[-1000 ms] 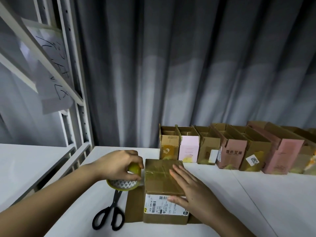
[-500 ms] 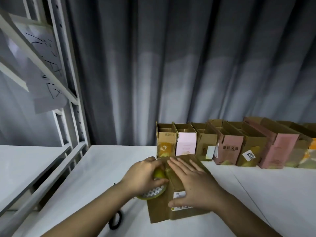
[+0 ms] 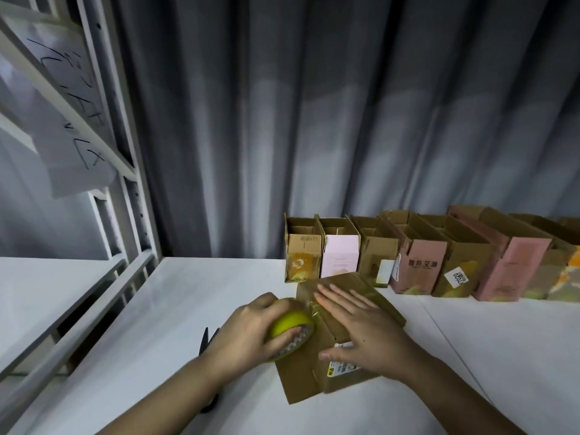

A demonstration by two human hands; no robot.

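Observation:
A brown cardboard parcel (image 3: 373, 296) with a white shipping label (image 3: 340, 368) lies turned at an angle on the white table (image 3: 194, 296), on a flat piece of cardboard (image 3: 298, 381). My left hand (image 3: 251, 331) grips a yellow-green roll of tape (image 3: 290, 323) against the parcel's left side. Clear tape runs from the roll onto the box top. My right hand (image 3: 361, 331) lies flat on top of the parcel, fingers straight, thumb near the label.
Black scissors (image 3: 208, 337) lie on the table behind my left wrist, mostly hidden. A row of several open cardboard and pink boxes (image 3: 417, 262) stands along the back by a grey curtain. A white metal shelf frame (image 3: 125, 221) stands at the left.
The parcel has been turned from square to slanted. My left hand carried the tape roll from the box's far left corner along its left side. My right hand stayed flat on top.

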